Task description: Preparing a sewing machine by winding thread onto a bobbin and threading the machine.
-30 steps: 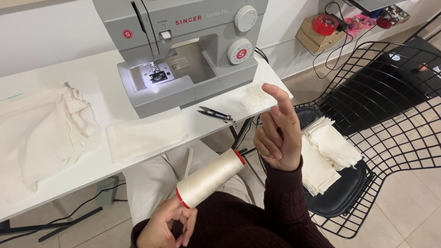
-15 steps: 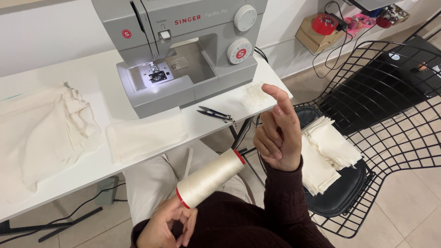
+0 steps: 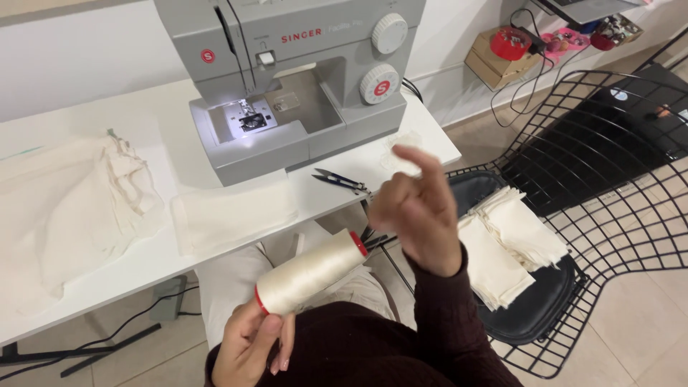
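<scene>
My left hand (image 3: 251, 345) grips the base of a large cream thread cone (image 3: 309, 272) with red ends, held tilted over my lap. My right hand (image 3: 417, 213) is raised just right of the cone's tip, fingers loosely curled and blurred; any thread between them is too fine to see. A grey sewing machine (image 3: 290, 79) stands on the white table (image 3: 129, 269) ahead, its lamp lit. Small black thread snips (image 3: 340, 180) lie on the table in front of the machine.
A folded cream cloth (image 3: 233, 215) and a crumpled cream fabric pile (image 3: 68, 204) lie on the table's left. A black wire chair (image 3: 609, 236) at the right holds stacked cream cloth pieces (image 3: 509, 244). A foot pedal (image 3: 168, 299) and cables sit under the table.
My right hand has dropped and moved left toward the cone's tip, its index finger now bent. The left hand still holds the cone.
</scene>
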